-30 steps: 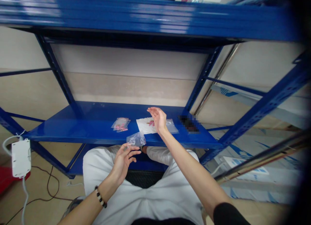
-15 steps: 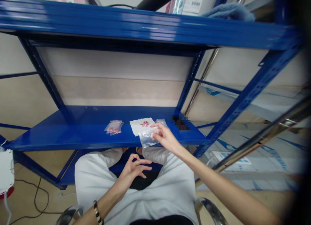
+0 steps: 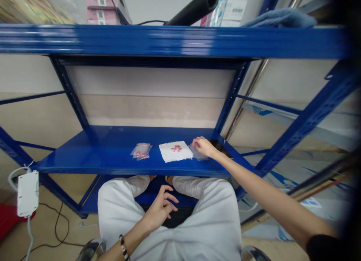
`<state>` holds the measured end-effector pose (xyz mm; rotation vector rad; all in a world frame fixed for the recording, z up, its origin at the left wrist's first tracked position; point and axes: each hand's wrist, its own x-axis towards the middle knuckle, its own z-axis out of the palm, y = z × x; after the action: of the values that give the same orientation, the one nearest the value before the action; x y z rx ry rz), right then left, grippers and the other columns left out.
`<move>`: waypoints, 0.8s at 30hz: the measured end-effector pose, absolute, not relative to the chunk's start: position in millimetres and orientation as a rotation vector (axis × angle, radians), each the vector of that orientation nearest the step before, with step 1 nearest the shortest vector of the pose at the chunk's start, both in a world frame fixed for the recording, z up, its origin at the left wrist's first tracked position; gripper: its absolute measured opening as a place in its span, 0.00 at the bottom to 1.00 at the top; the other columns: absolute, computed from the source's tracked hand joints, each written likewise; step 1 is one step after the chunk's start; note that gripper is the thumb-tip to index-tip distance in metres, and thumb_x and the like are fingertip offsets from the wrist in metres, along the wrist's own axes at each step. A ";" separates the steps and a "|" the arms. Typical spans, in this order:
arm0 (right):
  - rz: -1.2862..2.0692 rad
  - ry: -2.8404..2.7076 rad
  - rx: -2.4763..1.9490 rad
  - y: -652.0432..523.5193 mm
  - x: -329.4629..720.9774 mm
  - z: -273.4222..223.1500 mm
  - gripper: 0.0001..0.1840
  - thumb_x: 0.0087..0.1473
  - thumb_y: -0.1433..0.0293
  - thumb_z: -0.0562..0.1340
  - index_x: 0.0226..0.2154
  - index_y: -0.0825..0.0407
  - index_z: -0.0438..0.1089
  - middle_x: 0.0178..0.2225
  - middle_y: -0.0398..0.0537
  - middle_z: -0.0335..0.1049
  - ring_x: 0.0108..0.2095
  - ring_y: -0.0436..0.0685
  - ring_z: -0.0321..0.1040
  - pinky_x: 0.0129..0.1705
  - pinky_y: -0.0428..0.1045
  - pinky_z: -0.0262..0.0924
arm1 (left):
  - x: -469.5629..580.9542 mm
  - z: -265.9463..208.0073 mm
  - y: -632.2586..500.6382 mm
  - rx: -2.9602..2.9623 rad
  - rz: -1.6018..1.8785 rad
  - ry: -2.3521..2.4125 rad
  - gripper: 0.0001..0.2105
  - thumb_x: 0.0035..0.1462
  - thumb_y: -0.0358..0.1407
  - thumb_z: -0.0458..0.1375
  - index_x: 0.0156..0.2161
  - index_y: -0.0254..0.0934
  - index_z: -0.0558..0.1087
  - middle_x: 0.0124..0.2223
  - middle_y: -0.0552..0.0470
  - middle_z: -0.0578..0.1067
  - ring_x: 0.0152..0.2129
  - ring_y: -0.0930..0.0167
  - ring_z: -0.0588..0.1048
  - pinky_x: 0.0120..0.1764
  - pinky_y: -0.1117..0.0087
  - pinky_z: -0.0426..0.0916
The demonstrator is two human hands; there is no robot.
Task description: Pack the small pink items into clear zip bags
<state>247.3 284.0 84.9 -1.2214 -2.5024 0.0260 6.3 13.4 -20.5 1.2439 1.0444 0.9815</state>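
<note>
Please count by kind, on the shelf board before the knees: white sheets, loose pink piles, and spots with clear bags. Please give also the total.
White sheet: 1
Loose pink pile: 1
Spots with clear bags: 2 (left bags, right bags)
Total: 4
Bags overlap, so single bags cannot be counted surely.

And here on the shelf (image 3: 108, 144) it's filled bags (image 3: 141, 152) out left, the sheet (image 3: 168, 154) central with small pieces (image 3: 177, 148) on top, other bags (image 3: 199, 156) just right, by the right hand (image 3: 205, 146).

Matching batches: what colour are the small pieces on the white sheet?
The pieces are mostly pink; the head view shows them best.
</note>
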 end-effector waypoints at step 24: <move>0.199 -2.507 -0.752 216.6 16.9 62.7 0.27 0.60 0.58 0.61 0.59 0.49 0.65 0.52 0.57 0.70 0.52 0.65 0.64 0.51 0.56 0.57 | -28.7 14.1 20.0 2.357 0.652 1.492 0.08 0.57 0.25 0.51 0.37 0.37 0.71 0.36 0.46 0.75 0.38 0.62 0.71 0.42 0.62 0.62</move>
<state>16.9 216.6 62.7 -0.7520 -2.5073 0.1985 -28.7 20.0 14.1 2.3572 1.4925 0.6519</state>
